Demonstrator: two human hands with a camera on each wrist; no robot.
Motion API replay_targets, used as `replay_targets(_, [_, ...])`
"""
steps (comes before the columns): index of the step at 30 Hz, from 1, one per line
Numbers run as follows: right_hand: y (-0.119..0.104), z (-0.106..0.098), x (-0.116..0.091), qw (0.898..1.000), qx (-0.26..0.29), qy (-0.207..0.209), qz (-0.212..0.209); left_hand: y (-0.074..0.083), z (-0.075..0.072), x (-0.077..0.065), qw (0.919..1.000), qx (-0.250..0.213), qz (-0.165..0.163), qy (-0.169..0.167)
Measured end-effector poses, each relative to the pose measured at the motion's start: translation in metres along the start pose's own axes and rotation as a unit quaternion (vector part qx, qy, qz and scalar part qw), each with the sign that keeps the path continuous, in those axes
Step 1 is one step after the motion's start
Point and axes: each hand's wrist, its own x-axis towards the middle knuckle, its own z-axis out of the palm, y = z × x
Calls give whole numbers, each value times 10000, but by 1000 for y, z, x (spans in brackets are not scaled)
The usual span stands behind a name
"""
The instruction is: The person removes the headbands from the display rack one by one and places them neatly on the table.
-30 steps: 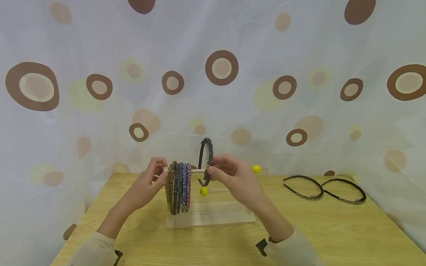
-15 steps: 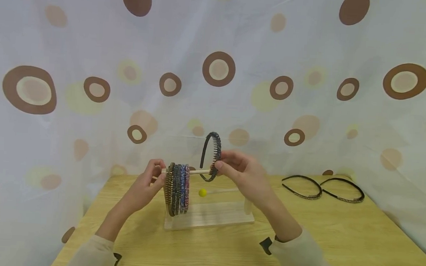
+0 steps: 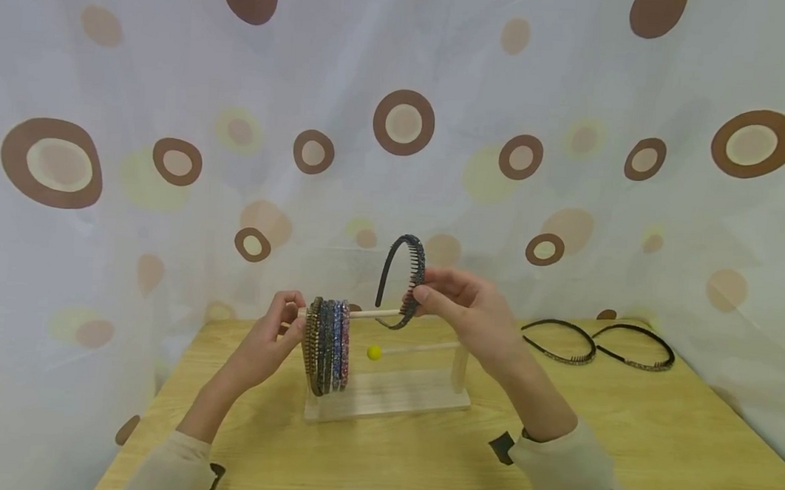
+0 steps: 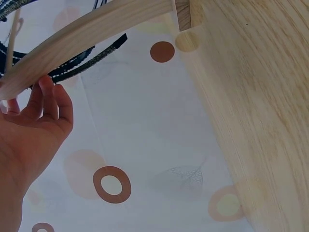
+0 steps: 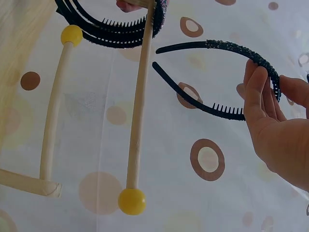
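My right hand point(image 3: 478, 312) pinches a black toothed headband point(image 3: 419, 260) with a dark glittery band, between thumb and fingers. In the right wrist view this headband point(image 5: 222, 45) is beside the upper rod point(image 5: 140, 106), its two tips pointing at the rod and apart from it. My left hand point(image 3: 270, 338) grips the top of the stand's left wooden upright point(image 4: 82, 41), at the rod's fixed end. Several glittery headbands point(image 3: 330, 345) in gold, dark grey, blue and pink hang close together on that rod. My right hand hides the rod's far end in the head view.
The wooden stand's base point(image 3: 398, 397) rests on the table point(image 3: 381, 470). A lower rod, tipped with a yellow ball point(image 3: 374, 353), runs from the right upright point(image 3: 459, 367). Two black headbands point(image 3: 563, 357) lie at the table's right rear, before a dotted curtain point(image 3: 462, 56).
My right hand has moved right and slightly up with the headband, away from the hanging row. My left hand stays on the upright.
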Motion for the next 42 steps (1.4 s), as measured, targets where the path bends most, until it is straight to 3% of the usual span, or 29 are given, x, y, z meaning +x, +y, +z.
replay_targets(14, [-2, -24, -13, 9999, 62, 99, 52, 4, -3, -5, 9999, 58, -141, 5])
replay_targets(28, [12, -88, -46, 9957, -526, 717, 260, 7, -2, -4, 9999, 83, -123, 35])
replay_targets(34, [14, -119, -52, 9906, 110, 1258, 532, 3, -1, -4, 9998, 149, -84, 77])
replay_targets(39, [15, -145, -58, 9811, 1029, 1624, 233, 1, 0, -5, 9999, 112, -97, 81])
replay_targets(42, [19, -161, -64, 9749, 1264, 1828, 95, 2, 1, -4, 9999, 66, -74, 57])
